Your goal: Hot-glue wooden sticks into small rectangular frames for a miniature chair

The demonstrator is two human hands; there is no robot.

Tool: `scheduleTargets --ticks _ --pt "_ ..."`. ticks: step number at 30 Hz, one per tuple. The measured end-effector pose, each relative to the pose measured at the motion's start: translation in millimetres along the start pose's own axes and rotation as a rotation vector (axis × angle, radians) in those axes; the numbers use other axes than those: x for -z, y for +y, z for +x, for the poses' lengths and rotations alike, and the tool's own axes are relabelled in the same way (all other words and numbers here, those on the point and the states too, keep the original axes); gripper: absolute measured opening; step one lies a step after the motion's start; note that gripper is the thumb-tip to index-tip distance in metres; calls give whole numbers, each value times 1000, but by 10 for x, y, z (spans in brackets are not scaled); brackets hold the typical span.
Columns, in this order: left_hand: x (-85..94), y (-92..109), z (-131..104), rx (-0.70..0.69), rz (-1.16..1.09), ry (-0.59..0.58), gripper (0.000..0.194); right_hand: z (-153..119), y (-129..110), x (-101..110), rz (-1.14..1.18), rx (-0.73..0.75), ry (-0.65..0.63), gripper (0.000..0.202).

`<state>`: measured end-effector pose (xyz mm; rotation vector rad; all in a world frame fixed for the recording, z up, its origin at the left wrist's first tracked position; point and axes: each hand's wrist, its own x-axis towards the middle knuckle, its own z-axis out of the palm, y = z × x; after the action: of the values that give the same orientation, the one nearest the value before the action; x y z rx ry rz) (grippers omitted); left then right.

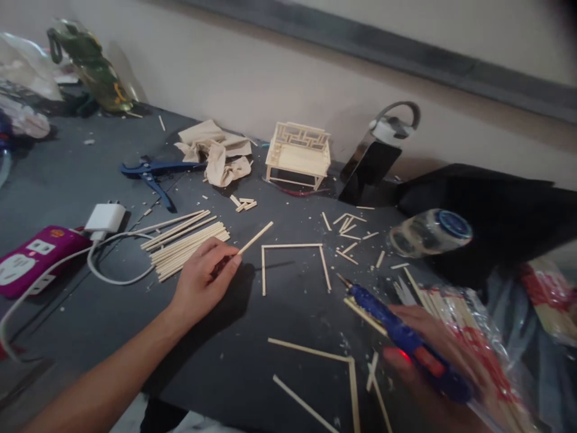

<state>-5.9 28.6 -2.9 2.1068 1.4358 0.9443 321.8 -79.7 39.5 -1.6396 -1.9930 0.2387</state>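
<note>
My left hand (205, 279) is closed, pinching a thin wooden stick (256, 237) that points up and to the right. Beside it lies a bundle of similar sticks (187, 252). In my right hand (444, 355) is a blue hot glue pen (387, 325), its metal tip facing left and a red light glowing on its side. Between the hands, a three-sided stick frame (293, 245) rests flat on the dark table (225, 367). Nearer to me is an L-shaped pair of joined sticks (311, 350), with a loose stick (304, 403) alongside.
A small wooden model bench (300, 156) stands near the wall. Around it are crumpled brown paper (225, 162), a blue cutter (153, 171), a black bottle (376, 150) and a clear jar (428, 231). A purple power strip (38, 258) and charger cable (97, 264) lie left; packaged sticks (469, 325) lie right.
</note>
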Motion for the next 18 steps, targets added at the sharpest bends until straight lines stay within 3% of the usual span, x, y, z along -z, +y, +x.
scheduleTargets --ticks 2,7,12,18 --pt "-11 56 -30 -58 38 11 13 -71 237 67 -170 137 3 25" --pt "-91 334 -53 -325 125 -92 14 -338 653 90 -423 145 -85 28" --pt "-240 550 46 -415 146 -171 16 -395 696 -29 -405 40 -193 37" --pt "-329 526 57 -428 137 -179 15 -223 701 33 -282 63 -240 37"
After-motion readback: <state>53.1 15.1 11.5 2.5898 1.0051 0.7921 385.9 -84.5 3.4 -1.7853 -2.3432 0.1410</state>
